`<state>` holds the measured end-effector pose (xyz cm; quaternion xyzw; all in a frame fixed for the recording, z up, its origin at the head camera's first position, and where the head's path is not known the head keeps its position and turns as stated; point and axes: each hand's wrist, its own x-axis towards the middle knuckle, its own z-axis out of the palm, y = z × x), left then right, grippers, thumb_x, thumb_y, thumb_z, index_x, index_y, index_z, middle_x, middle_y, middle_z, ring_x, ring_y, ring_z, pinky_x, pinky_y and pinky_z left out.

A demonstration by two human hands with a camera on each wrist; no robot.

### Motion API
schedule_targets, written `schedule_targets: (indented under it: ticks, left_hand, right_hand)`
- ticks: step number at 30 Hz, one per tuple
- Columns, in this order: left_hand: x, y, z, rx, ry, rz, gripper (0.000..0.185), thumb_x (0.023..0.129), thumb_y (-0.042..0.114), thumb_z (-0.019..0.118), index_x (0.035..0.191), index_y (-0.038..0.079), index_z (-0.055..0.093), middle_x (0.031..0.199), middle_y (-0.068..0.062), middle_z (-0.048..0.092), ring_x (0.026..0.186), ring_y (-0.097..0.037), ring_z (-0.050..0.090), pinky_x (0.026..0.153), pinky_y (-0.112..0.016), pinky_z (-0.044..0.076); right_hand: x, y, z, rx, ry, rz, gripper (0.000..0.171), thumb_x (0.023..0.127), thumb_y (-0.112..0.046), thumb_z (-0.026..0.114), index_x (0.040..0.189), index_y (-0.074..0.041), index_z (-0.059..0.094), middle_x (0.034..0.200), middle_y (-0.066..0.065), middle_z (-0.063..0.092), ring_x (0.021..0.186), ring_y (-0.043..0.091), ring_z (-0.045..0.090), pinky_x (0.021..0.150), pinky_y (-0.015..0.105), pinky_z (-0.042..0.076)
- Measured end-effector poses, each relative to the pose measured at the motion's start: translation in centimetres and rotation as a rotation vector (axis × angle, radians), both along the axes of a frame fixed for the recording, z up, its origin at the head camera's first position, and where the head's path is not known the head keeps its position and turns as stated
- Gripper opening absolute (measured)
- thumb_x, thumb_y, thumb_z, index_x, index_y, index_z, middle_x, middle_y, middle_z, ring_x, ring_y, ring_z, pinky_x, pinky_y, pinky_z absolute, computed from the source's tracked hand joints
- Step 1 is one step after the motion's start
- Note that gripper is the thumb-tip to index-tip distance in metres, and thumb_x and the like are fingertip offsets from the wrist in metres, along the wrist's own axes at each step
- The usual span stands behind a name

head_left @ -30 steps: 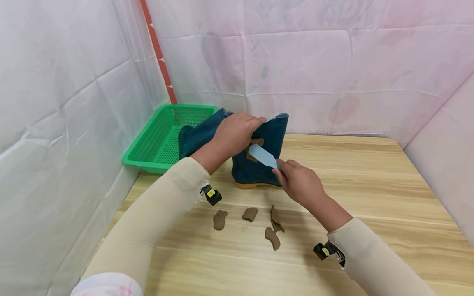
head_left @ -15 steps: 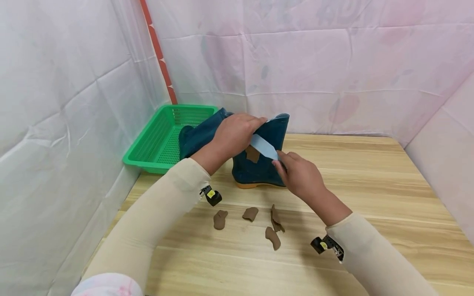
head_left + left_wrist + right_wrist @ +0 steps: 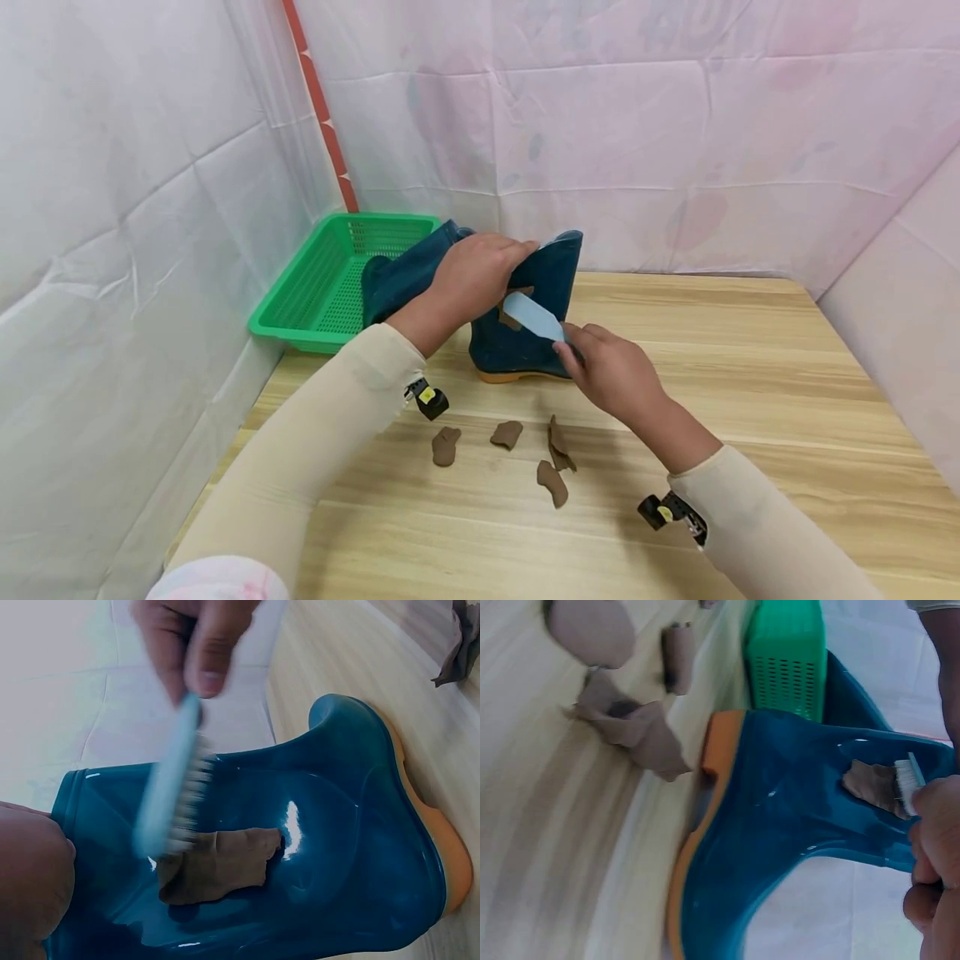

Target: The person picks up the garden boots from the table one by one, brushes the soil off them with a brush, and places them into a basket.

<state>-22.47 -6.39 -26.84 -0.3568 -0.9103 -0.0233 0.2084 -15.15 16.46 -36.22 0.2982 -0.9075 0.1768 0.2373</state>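
Observation:
A dark blue rubber boot with an orange sole stands upright on the table. My left hand grips its top rim. My right hand holds a light blue scrub brush by the handle, slanting across the boot's shaft. In the left wrist view, the brush's white bristles face the shaft, close over one end of a brown, clay-like patch stuck there. The brush is blurred in that view. Its bristles overlap the patch's edge in the right wrist view too.
Several brown flakes, one of them curled, lie on the wooden table before the boot. At the back left stands a green plastic basket, with a second blue boot leaning at its right side. Draped sheets enclose the table.
My right hand moved the brush up the boot's shaft half a second ago, and it is now back lower over the brown patch. My left hand has stayed on the rim.

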Motion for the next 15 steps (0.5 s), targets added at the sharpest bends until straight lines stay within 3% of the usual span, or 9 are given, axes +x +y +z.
schedule_targets:
  ticks: [5, 15]
  left_hand:
    - [-0.09, -0.09, -0.07, 0.024, 0.019, 0.000, 0.040, 0.103, 0.008, 0.061, 0.143, 0.014, 0.062, 0.125, -0.003, 0.072, 0.110, -0.021, 0.068, 0.095, -0.035, 0.055]
    - [-0.05, 0.05, -0.18, 0.003, 0.017, -0.018, 0.041, 0.102, 0.014, 0.065, 0.143, 0.013, 0.062, 0.126, -0.004, 0.071, 0.112, -0.022, 0.068, 0.095, -0.036, 0.055]
  right_hand:
    - [-0.57, -0.12, 0.90, -0.057, 0.087, -0.003, 0.042, 0.093, -0.012, 0.076, 0.129, 0.007, 0.066, 0.085, 0.014, 0.066, 0.054, 0.018, 0.050, 0.045, 0.032, 0.041]
    - [-0.62, -0.26, 0.02, 0.020, -0.058, -0.039, 0.038, 0.100, -0.019, 0.069, 0.128, 0.006, 0.067, 0.090, 0.014, 0.068, 0.058, 0.017, 0.057, 0.048, 0.032, 0.047]
